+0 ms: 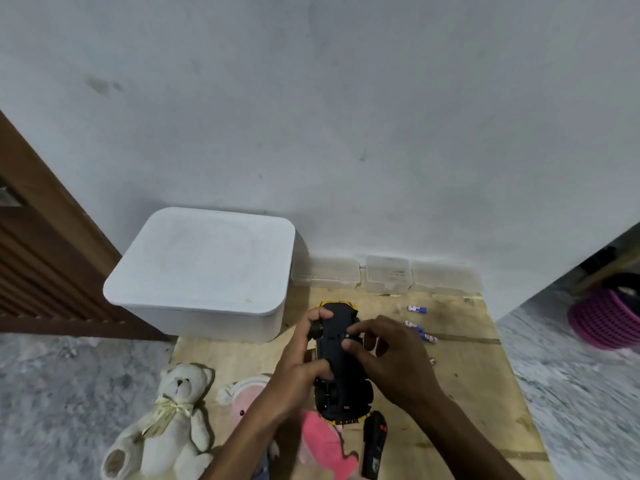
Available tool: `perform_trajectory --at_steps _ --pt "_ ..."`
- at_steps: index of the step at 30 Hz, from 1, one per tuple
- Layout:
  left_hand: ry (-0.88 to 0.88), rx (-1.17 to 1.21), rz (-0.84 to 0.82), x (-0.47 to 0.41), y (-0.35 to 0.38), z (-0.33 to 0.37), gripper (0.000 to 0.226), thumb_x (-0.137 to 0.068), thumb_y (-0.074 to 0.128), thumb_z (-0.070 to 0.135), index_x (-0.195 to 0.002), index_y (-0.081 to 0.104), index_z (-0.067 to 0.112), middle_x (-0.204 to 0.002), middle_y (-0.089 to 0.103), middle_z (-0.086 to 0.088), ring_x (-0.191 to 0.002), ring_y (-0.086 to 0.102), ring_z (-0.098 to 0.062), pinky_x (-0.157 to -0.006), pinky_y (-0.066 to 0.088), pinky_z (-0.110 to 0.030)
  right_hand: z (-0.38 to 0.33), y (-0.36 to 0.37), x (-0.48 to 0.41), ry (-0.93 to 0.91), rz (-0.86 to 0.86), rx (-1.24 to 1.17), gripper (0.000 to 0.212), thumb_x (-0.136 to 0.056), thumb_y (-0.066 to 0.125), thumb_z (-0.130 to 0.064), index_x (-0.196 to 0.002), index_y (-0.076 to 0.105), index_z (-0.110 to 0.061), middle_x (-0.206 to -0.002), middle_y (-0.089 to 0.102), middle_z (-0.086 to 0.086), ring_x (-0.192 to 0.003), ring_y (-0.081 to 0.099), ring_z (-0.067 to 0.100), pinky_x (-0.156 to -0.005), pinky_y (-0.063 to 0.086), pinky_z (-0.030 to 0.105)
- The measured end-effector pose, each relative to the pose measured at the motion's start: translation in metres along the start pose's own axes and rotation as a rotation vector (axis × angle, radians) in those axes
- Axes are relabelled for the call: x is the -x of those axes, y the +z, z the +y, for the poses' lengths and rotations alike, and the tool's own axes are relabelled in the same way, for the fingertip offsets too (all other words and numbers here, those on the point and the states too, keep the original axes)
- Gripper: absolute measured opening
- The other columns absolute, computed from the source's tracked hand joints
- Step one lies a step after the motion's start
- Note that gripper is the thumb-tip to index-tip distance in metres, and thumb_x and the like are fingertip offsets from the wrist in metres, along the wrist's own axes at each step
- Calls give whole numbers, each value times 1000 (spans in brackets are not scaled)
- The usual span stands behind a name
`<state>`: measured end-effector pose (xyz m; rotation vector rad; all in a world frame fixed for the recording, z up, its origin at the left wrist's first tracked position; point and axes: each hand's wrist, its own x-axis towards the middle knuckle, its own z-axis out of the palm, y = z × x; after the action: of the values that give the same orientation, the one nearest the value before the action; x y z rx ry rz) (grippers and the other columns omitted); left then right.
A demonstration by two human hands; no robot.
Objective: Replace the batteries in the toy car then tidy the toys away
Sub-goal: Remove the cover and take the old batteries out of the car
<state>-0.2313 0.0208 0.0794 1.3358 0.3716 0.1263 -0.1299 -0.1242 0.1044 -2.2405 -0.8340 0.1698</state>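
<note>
Left hand (298, 372) grips upturned toy car (341, 372) from 9 o'clock; right hand (391, 362) pinches its underside; loose batteries (414, 325) at 2 o'clock.

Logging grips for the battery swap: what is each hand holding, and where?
The left hand grips the upturned toy car along its side, fingers curled over the black underside. The right hand pinches the underside's middle with thumb and forefinger.

I see the toy car (341, 362) over the board's (467, 375) middle, the bin (204, 271) far left, tubs (388, 273) along the far edge, batteries (416, 309) right of the car, the teddy (173, 410) near left, and the remote (374, 441) nearest.
</note>
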Motion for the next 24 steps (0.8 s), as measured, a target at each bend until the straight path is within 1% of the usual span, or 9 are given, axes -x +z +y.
perform_trajectory --at_steps 3,7,10,12,15,18,22,24 --pt "5 35 -30 5 -1 3 78 -56 53 -3 -126 53 32 -123 60 -4 -75 63 -20 -57 48 -29 -5 -4 0 39 1 -13 10 -81 79 -36 -89 75 -33 -70 60 -15 -63 55 2 -59 40 21" --pt "12 39 -53 8 0 6 79 -56 53 -5 -126 54 31 -122 62 0 -74 64 -18 -56 49 -28 -11 -6 0 85 13 -29 5 -80 80 -34 -80 75 -33 -68 62 -15 -62 56 2 -58 37 18" --pt "17 37 -51 10 1 7 78 -56 52 -6 -125 55 30 -120 63 0 -70 63 -16 -55 48 -26 -14 -6 -1 107 -9 -40 7 -82 78 -32 -77 73 -31 -72 65 -12 -64 56 4 -61 44 24" --pt "15 24 -40 10 2 8 78 -56 53 -4 -126 54 29 -121 62 -3 -68 61 -15 -54 47 -25 -15 -5 -1 96 -2 -30 6 -84 77 -31 -79 73 -29 -75 66 -12 -66 57 3 -63 48 27" --pt "8 1 -27 10 3 7 79 -55 54 -2 -127 54 30 -122 60 -7 -65 58 -14 -53 45 -23 -15 -1 2 51 16 32 3 -87 72 -31 -85 72 -28 -78 65 -15 -67 56 -1 -65 47 22" --pt "-3 -3 -20 11 3 6 80 -55 54 -1 -128 53 31 -122 61 -8 -66 57 -17 -54 44 -24 -16 2 5 -1 13 96 4 -90 66 -28 -93 70 -28 -86 63 -17 -75 57 -1 -70 50 24" --pt "-14 -16 -23 11 2 6 79 -56 54 -1 -128 52 32 -123 61 -4 -69 58 -19 -55 45 -27 -17 2 6 -14 10 112 11 -92 61 -24 -97 70 -28 -97 66 -11 -84 61 4 -72 55 29" --pt "-13 -20 -20 11 2 5 80 -56 53 0 -128 53 34 -124 62 -3 -70 57 -22 -56 45 -29 -17 1 7 -17 -25 129 14 -93 61 -26 -103 70 -29 -101 65 -9 -86 60 4 -73 54 26"
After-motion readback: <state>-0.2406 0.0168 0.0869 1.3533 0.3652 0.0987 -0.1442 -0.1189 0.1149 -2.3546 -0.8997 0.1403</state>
